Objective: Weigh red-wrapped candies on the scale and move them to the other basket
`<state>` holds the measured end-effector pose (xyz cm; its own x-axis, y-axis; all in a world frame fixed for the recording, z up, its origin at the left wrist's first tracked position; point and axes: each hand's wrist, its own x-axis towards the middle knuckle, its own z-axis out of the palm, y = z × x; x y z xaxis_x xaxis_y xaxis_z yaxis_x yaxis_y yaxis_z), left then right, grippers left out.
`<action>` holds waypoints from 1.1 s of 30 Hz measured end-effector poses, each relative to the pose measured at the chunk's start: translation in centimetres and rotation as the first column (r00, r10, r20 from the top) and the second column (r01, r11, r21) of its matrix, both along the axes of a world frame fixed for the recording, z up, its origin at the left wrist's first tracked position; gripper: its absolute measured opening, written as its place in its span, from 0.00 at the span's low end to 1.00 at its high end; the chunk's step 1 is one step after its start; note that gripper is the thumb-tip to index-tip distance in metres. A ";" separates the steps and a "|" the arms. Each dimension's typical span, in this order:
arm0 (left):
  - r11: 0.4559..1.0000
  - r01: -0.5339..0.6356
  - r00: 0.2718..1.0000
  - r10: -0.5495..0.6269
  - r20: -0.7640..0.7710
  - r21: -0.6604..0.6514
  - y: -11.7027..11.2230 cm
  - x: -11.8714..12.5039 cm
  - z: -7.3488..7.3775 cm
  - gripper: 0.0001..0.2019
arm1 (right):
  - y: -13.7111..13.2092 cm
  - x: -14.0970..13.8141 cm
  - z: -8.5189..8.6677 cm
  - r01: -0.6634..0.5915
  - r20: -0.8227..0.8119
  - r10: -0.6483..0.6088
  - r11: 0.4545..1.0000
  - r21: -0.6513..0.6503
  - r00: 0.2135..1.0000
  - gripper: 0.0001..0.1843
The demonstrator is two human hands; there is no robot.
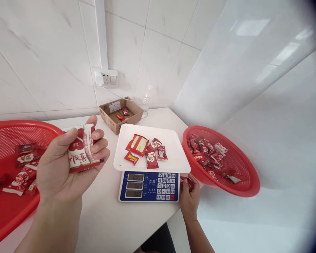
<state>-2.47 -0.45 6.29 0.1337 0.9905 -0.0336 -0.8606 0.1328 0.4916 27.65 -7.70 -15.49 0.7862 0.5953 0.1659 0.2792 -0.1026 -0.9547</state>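
My left hand (65, 161) is raised over the table, its fingers closed round a bunch of red and white candy packets (80, 149). My right hand (189, 195) sits low beside the right corner of the scale (149, 185), fingers curled on a small red candy (189, 182). The scale's white tray (173, 154) carries several red wrapped candies (146, 149). A red basket (5, 211) with candies lies under my left hand at the left. A second red basket (242, 182) with many candies stands at the right.
An open cardboard box (121, 114) holding a few red candies stands at the back by the tiled wall. A clear bottle (146, 102) is behind it. A wall socket (106, 78) with a plug is above. The table edge runs near my right wrist.
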 end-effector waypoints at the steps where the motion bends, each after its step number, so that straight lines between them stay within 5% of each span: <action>1: 1.000 0.007 1.000 -0.007 -0.005 0.002 0.0 0.0 0.1 0.12 | 0.0 0.0 0.0 -0.004 -0.005 0.004 1.000 0.000 1.000 0.27; 19: 1.000 0.001 0.999 -0.001 -0.033 0.018 -0.1 0.2 0.1 0.08 | 0.1 -0.1 0.1 -0.007 -0.015 0.007 1.000 -0.011 1.000 0.29; 27: 0.995 -0.104 0.992 0.104 -0.070 0.008 -0.5 0.2 0.2 0.27 | 0.1 0.1 0.0 -0.017 -0.019 0.016 1.000 -0.009 1.000 0.29; 33: 0.991 -0.122 0.983 0.115 -0.141 -0.045 -0.7 0.1 0.2 0.31 | 0.1 0.1 -0.2 -0.007 0.012 0.007 1.000 0.005 1.000 0.28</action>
